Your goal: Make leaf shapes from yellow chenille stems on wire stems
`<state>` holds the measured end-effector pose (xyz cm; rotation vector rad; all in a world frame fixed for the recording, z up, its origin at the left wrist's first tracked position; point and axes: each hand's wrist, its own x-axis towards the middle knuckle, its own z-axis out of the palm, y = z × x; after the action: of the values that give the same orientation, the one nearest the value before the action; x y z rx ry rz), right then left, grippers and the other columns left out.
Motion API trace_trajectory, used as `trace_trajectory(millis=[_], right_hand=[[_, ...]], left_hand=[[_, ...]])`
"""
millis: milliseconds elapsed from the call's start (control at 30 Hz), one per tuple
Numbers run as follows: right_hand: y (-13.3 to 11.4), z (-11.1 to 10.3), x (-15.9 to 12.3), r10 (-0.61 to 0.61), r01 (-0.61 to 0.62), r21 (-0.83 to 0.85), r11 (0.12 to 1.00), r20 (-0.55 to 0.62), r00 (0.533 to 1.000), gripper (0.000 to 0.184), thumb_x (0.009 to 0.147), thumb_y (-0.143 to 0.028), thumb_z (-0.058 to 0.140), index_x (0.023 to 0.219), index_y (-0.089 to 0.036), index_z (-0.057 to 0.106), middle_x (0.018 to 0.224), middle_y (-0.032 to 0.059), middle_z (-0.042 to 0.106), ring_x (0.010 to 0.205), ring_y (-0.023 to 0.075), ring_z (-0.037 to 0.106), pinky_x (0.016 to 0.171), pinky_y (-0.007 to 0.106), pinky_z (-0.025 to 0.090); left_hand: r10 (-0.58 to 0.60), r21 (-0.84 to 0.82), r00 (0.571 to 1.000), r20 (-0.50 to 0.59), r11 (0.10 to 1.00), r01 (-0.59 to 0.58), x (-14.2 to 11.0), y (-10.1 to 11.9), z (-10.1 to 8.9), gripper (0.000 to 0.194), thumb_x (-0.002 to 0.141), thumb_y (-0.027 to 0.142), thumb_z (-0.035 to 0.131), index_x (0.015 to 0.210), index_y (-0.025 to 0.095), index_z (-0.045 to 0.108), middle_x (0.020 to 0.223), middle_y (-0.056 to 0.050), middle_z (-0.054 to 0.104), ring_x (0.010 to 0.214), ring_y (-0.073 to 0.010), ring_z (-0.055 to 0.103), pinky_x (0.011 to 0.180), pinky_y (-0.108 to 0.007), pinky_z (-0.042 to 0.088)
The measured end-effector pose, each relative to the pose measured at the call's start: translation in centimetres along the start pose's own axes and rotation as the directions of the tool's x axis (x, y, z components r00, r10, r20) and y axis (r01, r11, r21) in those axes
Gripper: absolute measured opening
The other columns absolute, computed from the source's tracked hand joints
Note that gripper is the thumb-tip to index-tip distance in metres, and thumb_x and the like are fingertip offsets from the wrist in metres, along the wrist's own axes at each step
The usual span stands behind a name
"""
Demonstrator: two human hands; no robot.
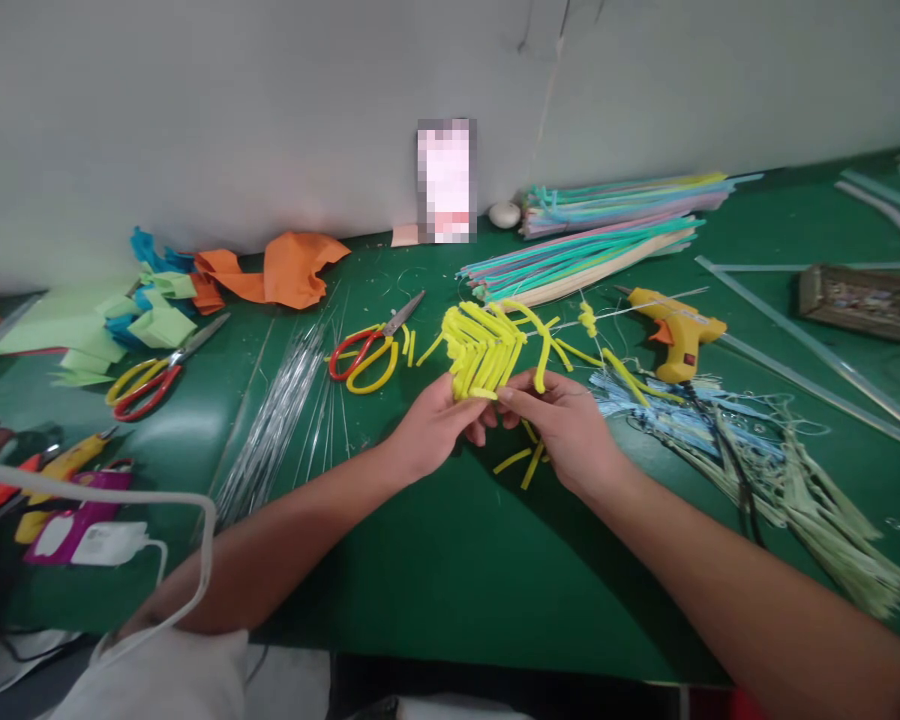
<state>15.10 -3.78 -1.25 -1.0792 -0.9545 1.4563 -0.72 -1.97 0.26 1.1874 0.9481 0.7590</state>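
Left fingers, right fingers — gripping yellow fuzzy piece | green tabletop | grey wall behind

The head view looks forward and down from the wearer's head — over the near edge of the counter, across its top, to the wall behind. It sits close above the work — left hand and right hand near mid-frame, the wall farther off.
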Motion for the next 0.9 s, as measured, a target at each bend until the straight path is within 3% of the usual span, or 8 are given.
trace_trajectory(millis=[200,467,900], right_hand=[[0.19,0.21,-0.05,0.062,-0.06,0.056,0.997,-0.035,0.997,0.019,0.07,-0.033,0.08,0.07,-0.019,0.068,0.06,-0.0014,0.064,0.058,0.0111,0.055,0.061,0.027,0.044],[0.16,0.17,-0.03,0.076,-0.072,0.087,0.994,-0.039,0.996,0.022,0.067,-0.031,0.082,0.068,-0.019,0.064,0.059,-0.0025,0.063,0.057,0.0105,0.055,0.06,0.026,0.043],[0.07,0.34,0.01,0.046,-0.041,0.168,0.985,-0.027,0.999,0.014,0.07,-0.028,0.08,0.073,-0.019,0.069,0.067,-0.0022,0.064,0.059,0.0092,0.057,0.062,0.024,0.045]], left_hand=[[0.022,-0.018,0.999,-0.03,1.0,-0.023,-0.01,-0.1,0.4,0.026,0.084,0.039,0.061,0.081,0.018,0.046,0.062,0.003,0.055,0.05,-0.0083,0.052,0.051,-0.024,0.044],[-0.031,0.096,0.999,0.008,0.995,0.03,-0.44,0.59,0.39,0.022,0.089,0.036,0.053,0.08,0.02,0.041,0.061,0.003,0.052,0.049,-0.009,0.049,0.05,-0.025,0.039],[0.081,0.093,0.997,-0.013,0.993,-0.079,-0.28,-0.28,0.38,0.03,0.091,0.044,0.051,0.082,0.018,0.042,0.067,0.004,0.05,0.051,-0.0068,0.048,0.05,-0.023,0.04]])
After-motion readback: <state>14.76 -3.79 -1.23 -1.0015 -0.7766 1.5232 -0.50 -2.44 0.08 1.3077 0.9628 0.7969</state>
